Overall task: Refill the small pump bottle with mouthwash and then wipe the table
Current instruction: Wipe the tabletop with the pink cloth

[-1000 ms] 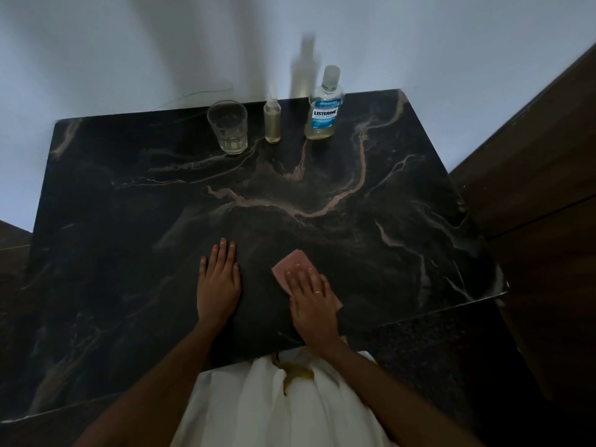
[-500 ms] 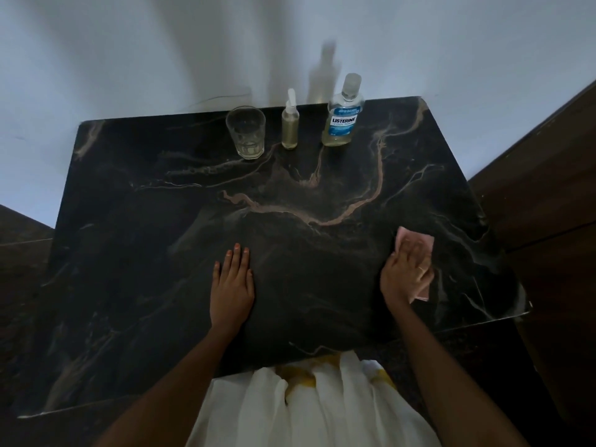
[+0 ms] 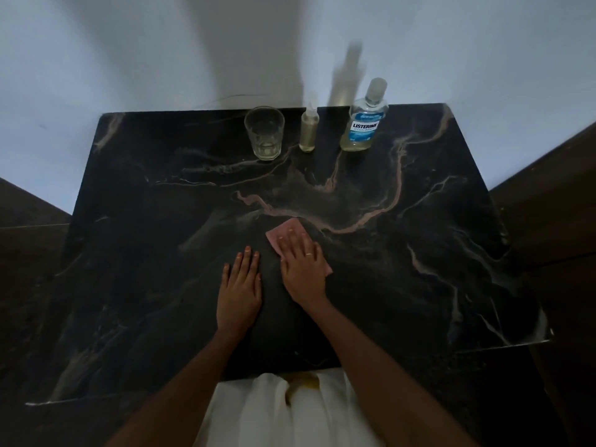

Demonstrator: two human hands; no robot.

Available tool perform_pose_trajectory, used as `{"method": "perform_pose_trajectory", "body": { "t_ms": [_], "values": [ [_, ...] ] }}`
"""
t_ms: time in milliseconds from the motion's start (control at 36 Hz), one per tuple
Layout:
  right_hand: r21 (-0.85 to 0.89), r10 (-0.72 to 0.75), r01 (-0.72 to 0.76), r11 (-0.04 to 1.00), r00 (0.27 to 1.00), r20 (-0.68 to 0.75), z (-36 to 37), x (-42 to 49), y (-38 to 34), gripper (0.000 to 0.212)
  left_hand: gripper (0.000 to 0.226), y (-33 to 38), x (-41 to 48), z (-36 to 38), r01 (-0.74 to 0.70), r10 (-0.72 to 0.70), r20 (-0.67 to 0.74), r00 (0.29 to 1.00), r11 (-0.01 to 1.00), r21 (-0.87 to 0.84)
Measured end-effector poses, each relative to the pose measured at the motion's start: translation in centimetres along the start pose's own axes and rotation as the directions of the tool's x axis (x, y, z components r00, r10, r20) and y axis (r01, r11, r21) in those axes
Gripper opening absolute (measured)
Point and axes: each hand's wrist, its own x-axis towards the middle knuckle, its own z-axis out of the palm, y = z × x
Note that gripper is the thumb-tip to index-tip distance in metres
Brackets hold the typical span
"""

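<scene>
Table, one: black marble slab (image 3: 419, 269) with pink and pale veins, its far edge against a white wall (image 3: 129, 53), with dark wood panelling (image 3: 554, 201) to either side.

Garment, one: white fabric (image 3: 290, 414) with a yellow patch, at the near table edge between the two forearms.

Hands, two.
- Left hand (image 3: 239, 291): lies palm down on the bare marble near the middle of the table. Its fingers (image 3: 246, 262) are straight, close together and hold nothing.
- Right hand (image 3: 303, 269): lies palm down just beside the left, apart from it. Its fingers (image 3: 295, 246) are straight, slightly spread and press flat on the cloth.

Cloth, one: small pink rectangular wiping cloth (image 3: 287, 225), flat on the marble and mostly under the right palm and fingers. One corner shows beyond the fingertips toward the wall, and another edge shows at the outer side of the hand.

Mouthwash bottle, one: clear plastic bottle (image 3: 364, 124) with a blue Listerine label, a clear cap and pale yellowish liquid low inside. It stands upright at the far edge, rightmost of the row.

Tumbler, one: clear drinking glass (image 3: 264, 133), upright, leftmost of the row.

Pump bottle, one: small clear bottle (image 3: 308, 130) of pale yellowish liquid with a white spray top, capped and upright between tumbler and mouthwash bottle, well apart from both hands.

Ring, one: thin pale band (image 3: 308, 254) on a finger of the right hand.
</scene>
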Motion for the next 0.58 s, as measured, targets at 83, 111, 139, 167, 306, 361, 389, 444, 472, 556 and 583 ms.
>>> {"method": "perform_pose_trajectory", "body": {
  "t_ms": [83,111,139,167,306,361,389,444,472,556,583],
  "values": [
    [0.038,0.025,-0.024,0.999,0.999,-0.033,-0.2,0.8,1.8,0.050,0.060,0.1,0.0,-0.1,0.005,-0.005,0.002,1.000,1.000,-0.015],
    [0.057,0.055,-0.053,0.997,0.997,-0.044,-0.5,1.1,2.5,0.051,0.059,0.1,0.0,-0.1,0.007,-0.007,0.002,1.000,1.000,-0.019],
    [0.070,0.085,-0.081,0.994,0.995,-0.051,-0.7,1.4,3.3,0.052,0.059,0.1,0.0,-0.2,0.007,-0.007,0.001,1.000,1.000,-0.022],
    [0.079,0.112,-0.108,0.991,0.992,-0.051,-1.0,1.7,4.3,0.054,0.059,0.1,0.0,-0.2,0.005,-0.005,0.002,1.000,1.000,-0.020],
    [0.102,0.330,-0.320,0.942,0.937,-0.116,-2.4,2.7,10.6,0.051,0.059,0.1,-0.1,-0.1,0.000,0.000,-0.004,1.000,1.000,-0.012],
    [0.142,0.446,-0.428,0.893,0.884,-0.139,-3.3,2.6,13.2,0.051,0.059,0.1,-0.1,-0.1,0.000,0.000,0.001,1.000,1.000,-0.013],
    [0.156,0.495,-0.475,0.866,0.857,-0.144,-3.8,2.6,14.3,0.050,0.059,0.1,-0.1,-0.1,0.000,0.000,0.005,1.000,1.000,-0.013],
    [0.162,0.558,-0.538,0.827,0.818,-0.136,-4.4,2.5,15.8,0.050,0.059,0.1,-0.1,-0.1,0.000,0.000,0.007,1.000,1.000,-0.015],
    [0.157,0.572,-0.553,0.818,0.810,-0.129,-4.6,2.6,15.9,0.050,0.058,0.1,0.0,-0.1,0.000,0.000,0.005,1.000,1.000,-0.014],
    [0.158,0.617,-0.600,0.784,0.780,-0.105,-4.8,3.2,14.7,0.049,0.056,-0.1,-0.1,-0.1,0.002,-0.002,0.017,1.000,1.000,-0.010],
    [0.168,0.626,-0.608,0.776,0.774,-0.094,-4.9,3.5,14.0,0.049,0.055,0.0,-0.1,-0.1,0.007,-0.007,0.021,1.000,1.000,-0.011]
  ]
}}
